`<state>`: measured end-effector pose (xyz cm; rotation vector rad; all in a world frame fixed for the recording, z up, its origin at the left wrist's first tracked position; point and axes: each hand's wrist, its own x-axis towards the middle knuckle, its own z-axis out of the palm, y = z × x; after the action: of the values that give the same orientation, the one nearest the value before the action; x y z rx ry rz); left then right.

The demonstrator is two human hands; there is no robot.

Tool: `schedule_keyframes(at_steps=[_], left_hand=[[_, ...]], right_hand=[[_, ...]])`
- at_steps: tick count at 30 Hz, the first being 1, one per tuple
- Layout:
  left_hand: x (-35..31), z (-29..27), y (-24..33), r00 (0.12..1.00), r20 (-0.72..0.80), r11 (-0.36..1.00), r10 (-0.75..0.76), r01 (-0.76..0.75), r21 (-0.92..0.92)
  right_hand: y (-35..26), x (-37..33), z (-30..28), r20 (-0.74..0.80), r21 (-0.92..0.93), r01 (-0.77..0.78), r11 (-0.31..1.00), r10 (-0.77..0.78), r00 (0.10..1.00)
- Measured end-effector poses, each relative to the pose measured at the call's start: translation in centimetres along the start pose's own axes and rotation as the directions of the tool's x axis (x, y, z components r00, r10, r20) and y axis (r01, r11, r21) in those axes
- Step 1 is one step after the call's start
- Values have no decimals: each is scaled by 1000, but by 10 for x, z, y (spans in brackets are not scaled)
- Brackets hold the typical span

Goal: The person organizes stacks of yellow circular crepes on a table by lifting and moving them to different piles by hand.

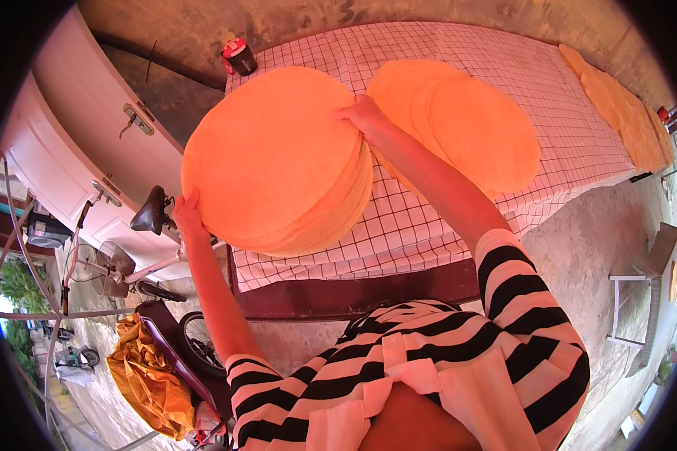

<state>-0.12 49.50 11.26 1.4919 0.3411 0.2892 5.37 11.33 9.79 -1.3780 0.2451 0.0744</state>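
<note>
A tall stack of large, round, thin orange-yellow sheets that look like flatbreads (274, 150) sits on the left part of the checked tablecloth (572, 143). My left hand (190, 214) grips the top flatbread at its near left edge. At the far right edge of the same sheet, my right hand (362, 116) is closed, thumb on top, with the fingers under the rim partly hidden. A lower pile of similar round flatbreads (481, 135), fanned out and overlapping, lies right of the stack, partly behind my right forearm.
A dark cup with a red lid (239, 56) stands at the table's back left corner. More yellow sheets (617, 109) lie along the right end. Left of the table are a white door (105, 98), a bicycle saddle (152, 210) and a crumpled orange cover (147, 376).
</note>
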Motion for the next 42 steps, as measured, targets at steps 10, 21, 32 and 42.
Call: schedule_keyframes(at_steps=[10,21,32,42], left_hand=[[-3,1,-3,989,-83,970,124,-103,219],[-83,2,-29,947,-228,971,224,-238,-34],[-116,47,-34,934,-331,883,135,-265,-387],[-115,51,-45,938,-306,923,160,-252,-290]], right_hand=[[-14,-13,-7,124,-232,-42,972,72,990],[-49,59,-20,215,-747,459,481,-479,851],[-76,141,75,502,-732,496,467,-123,856],[-51,125,71,559,-742,540,397,-78,826]])
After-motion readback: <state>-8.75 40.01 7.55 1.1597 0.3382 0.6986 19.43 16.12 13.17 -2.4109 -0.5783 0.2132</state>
